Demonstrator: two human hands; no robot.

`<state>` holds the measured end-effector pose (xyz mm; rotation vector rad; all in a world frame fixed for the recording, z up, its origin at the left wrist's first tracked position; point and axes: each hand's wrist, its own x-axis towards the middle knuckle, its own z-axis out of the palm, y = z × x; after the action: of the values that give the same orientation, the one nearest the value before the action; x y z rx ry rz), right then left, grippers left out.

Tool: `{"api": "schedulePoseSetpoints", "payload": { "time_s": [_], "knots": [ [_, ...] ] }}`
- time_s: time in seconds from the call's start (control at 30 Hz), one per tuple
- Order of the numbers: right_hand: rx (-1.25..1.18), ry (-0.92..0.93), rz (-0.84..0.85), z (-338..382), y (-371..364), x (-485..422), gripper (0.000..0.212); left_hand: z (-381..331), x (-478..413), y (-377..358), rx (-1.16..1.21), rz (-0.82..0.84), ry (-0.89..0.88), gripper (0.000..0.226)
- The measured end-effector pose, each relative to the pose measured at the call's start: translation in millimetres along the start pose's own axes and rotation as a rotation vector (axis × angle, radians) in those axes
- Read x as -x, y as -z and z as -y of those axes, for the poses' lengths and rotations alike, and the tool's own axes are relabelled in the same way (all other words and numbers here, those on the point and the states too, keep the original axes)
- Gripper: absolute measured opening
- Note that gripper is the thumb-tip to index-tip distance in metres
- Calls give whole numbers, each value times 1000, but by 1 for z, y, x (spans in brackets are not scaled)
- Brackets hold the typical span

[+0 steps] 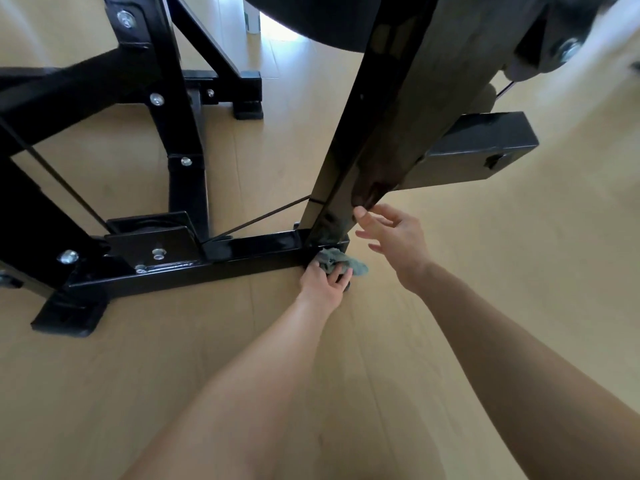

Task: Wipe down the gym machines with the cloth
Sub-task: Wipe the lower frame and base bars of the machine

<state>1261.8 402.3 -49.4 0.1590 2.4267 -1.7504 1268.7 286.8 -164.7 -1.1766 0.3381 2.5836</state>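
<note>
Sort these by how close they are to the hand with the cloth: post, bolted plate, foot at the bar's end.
1. Post, just above the left hand and cloth.
2. Bolted plate, midway along the bar.
3. Foot, at the bar's far end.

Left hand point(323, 282) gripping cloth point(341, 263), (probably) against frame point(242, 254)

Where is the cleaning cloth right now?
In the head view the cloth sits near the centre, gripped by the left hand against the end of the black base bar, just below the open right hand.
</note>
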Motion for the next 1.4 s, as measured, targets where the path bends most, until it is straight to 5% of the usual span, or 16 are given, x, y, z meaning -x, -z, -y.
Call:
{"api": "schedulePoseSetpoints", "payload": {
  "time_s": [0.2, 0.33, 0.47, 0.6, 0.77, 1.0, 1.07, 1.2, 1.4],
  "knots": [
    [-10, 23, -17, -2, -2, 2, 59, -2, -3, -13, 235, -9, -26, 26],
    [-38, 18, -46, 0, -5, 6, 41, -20, 7, -1, 202, -30, -51, 35],
    [-111, 52, -154, -4, -23, 16, 75, -50, 20, 19, 127, -74, -102, 37],
    [-161, 116, -246, -5, -62, 32, 49, -85, 37, 44, 78, -109, -188, 30],
    [-201, 145, -387, -3, -96, 33, 59, -129, 62, 72, 66, -149, -322, 30],
    [-226, -52, -464, -17, -129, 35, 66, -184, 98, 119, 34, -214, -478, 31],
    [-155, -278, -330, -25, -147, 40, 55, -194, 106, 124, 45, -216, -478, 23],
    [-109, -473, 262, -23, -188, 62, 45, -206, 126, 118, 79, -191, -455, 37],
    [-417, -471, 366, 8, -260, 62, 48, -217, 142, 96, 75, -123, -479, 17]
  ]
}}
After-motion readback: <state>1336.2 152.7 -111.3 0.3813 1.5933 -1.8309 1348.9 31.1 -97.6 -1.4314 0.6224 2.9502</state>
